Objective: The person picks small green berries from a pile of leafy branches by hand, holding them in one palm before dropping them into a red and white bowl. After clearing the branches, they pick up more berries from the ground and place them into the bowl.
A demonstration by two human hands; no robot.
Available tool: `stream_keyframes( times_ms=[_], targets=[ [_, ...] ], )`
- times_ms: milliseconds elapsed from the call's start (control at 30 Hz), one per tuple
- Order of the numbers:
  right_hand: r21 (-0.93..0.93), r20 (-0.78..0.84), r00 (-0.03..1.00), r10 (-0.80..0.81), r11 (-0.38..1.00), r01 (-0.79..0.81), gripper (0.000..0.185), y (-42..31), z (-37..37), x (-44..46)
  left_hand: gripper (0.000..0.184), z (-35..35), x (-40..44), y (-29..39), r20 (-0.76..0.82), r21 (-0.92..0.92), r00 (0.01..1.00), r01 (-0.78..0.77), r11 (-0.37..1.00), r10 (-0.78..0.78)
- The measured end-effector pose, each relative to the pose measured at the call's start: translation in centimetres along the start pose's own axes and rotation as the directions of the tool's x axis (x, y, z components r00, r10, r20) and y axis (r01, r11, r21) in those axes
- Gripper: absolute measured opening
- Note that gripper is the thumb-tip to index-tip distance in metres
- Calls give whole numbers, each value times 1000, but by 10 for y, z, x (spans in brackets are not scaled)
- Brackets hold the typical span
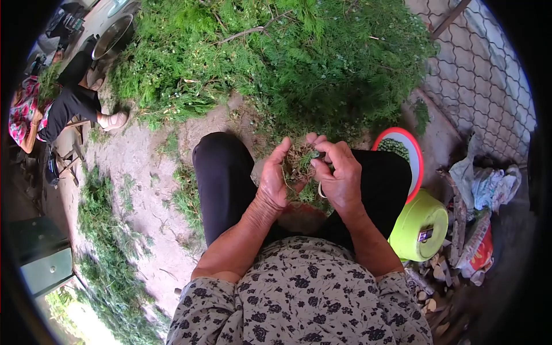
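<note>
Both my hands are raised over my lap, close together. My left hand (275, 178) is half curled, thumb up, around a thin conifer sprig (296, 164) of green and brownish bits; part of its fingers is hidden. My right hand (340, 175) pinches a small dark green piece (317, 154), seemingly a cone or berry, between thumb and fingers. Beside my right knee is a red-rimmed basin (419, 150) holding many small green cones (394, 147). A large heap of cut conifer branches (276, 63) lies in front of my knees.
A lime-green bucket (422, 227) stands at right, near split firewood (440, 270) and crumpled plastic bags (489, 187). Wire mesh (474, 69) borders the far right. Another person (75, 109) sits at left, below a metal basin (113, 37). Loose branches (112, 259) lie on the left ground.
</note>
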State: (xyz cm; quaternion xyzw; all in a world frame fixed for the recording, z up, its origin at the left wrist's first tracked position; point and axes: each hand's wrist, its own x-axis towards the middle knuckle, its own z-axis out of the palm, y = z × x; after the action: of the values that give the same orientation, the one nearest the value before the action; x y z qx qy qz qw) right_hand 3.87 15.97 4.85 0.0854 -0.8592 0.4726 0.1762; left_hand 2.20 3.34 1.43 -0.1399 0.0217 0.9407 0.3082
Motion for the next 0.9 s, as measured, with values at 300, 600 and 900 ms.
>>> stream_keyframes(
  times_ms=[300, 600, 900],
  targets=[
    [-135, 57, 998, -28, 990, 35, 31, 7, 1, -2, 27, -9, -4, 5, -358, 504, 931, 126, 855, 74],
    [-180, 78, 996, -41, 982, 54, 27, 12, -11, 4, 26, -16, 1, 4, -478, 485, 867, 126, 866, 141],
    [853, 400, 759, 514, 94, -513, 13, -4, -27, 16, 52, -8, 8, 3, 35, -12, 992, -118, 993, 118]
  ],
)
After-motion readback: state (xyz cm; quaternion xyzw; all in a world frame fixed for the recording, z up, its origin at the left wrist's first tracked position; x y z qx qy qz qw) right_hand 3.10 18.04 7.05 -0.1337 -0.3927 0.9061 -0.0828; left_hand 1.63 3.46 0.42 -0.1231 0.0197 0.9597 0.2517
